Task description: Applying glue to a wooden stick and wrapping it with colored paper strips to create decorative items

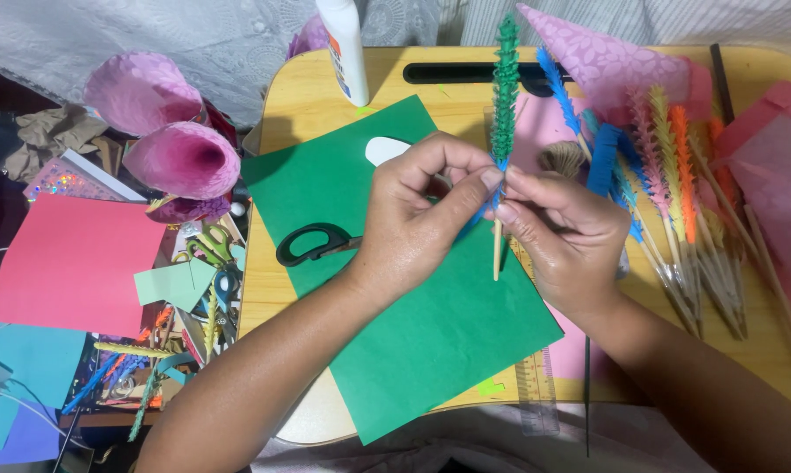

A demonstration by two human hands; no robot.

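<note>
My left hand (417,215) and my right hand (562,232) meet at a thin wooden stick (497,254) held upright over a green paper sheet (430,342). The stick's upper part is wrapped in fringed green paper (505,83), with a strip of blue paper at my fingertips. Both hands pinch the stick where the wrapping ends. Black-handled scissors (312,243) lie on the green sheet just left of my left hand, their blades hidden under it.
A wooden lap table (308,96) carries a white glue bottle (343,48), a clear ruler (535,385) and several fringed paper sticks (667,175) at the right. Pink paper cones (185,158), a pink sheet (75,263) and craft clutter lie at the left.
</note>
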